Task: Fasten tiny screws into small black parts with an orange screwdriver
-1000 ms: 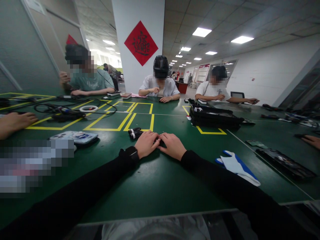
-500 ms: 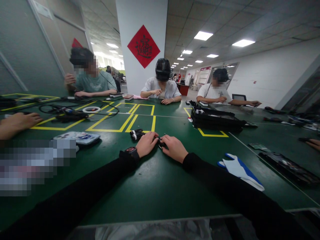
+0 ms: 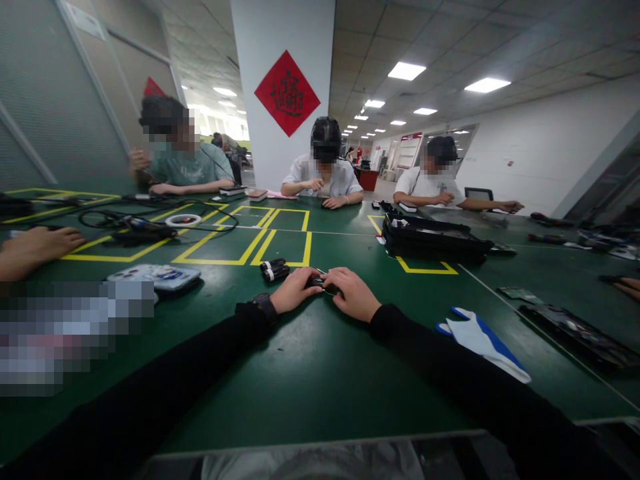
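Observation:
Both hands rest low over the green table (image 3: 280, 393) at the centre. My left hand (image 3: 295, 289), with a dark watch at its wrist, has its fingers closed on a small black object (image 3: 315, 283). From the other side, my right hand (image 3: 353, 292) curls its fingers round the right end of the same object; a thin shiny edge shows between the hands. The object's shape is mostly hidden. Just beyond my left hand lie small black cylinders with white bands (image 3: 274, 269).
A phone (image 3: 155, 276) lies at left, near a person's hand (image 3: 43, 247) and black cables (image 3: 140, 230). A black housing (image 3: 435, 239) stands at back right. Blue-white gloves (image 3: 483, 343) and an opened device (image 3: 575, 333) lie at right. People sit across the table.
My right hand has shifted slightly right and the fingers of my left hand have come lower. More of the black object shows between them.

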The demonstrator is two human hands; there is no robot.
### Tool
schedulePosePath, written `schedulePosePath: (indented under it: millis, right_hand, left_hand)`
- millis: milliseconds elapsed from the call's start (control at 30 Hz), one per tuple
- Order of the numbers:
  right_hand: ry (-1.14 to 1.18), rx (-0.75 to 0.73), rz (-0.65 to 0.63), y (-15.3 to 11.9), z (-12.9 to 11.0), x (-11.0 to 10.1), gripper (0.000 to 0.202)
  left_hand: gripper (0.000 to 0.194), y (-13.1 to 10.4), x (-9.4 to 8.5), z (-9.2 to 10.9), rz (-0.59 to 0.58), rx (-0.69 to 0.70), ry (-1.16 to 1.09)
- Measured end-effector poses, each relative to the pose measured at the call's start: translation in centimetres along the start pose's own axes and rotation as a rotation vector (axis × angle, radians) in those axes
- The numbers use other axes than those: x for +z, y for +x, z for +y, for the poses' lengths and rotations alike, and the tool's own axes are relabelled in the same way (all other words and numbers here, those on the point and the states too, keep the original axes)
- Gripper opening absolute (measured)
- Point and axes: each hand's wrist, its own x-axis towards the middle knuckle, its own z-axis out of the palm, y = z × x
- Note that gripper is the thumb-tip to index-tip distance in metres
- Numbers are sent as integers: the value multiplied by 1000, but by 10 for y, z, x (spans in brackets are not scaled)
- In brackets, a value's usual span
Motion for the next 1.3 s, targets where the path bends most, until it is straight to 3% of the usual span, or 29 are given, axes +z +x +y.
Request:
schedulePosePath:
  millis: [133,267,400,533,733,1100,1300]
  right_hand:
    - [-59,234,154,-1,12,10,38]
    - [-2,426,154,-2,32,17,22]
    - [245,399,232,-2,35,11,26]
    - [320,352,177,-1,26,7,25]
    - [332,387,190,-1,24,6,23]
    - [242,359,156,-6,15,-1,24]
    - [72,339,181,-9,11,-4,23]
  left_hand:
    - [37,0,-1,0,29,-37,-90]
    - [37,0,-2,-1,73,-90,-120]
    - [40,1,-3,-3,95,-167,-155]
    - [37,2,-6,-5,123,-229,-219]
    - [33,4,-7,-8,213,-269,-310]
    - [33,2,-9,-4,280,-225,-209]
    - [37,1,-11,6,365,-175,-130]
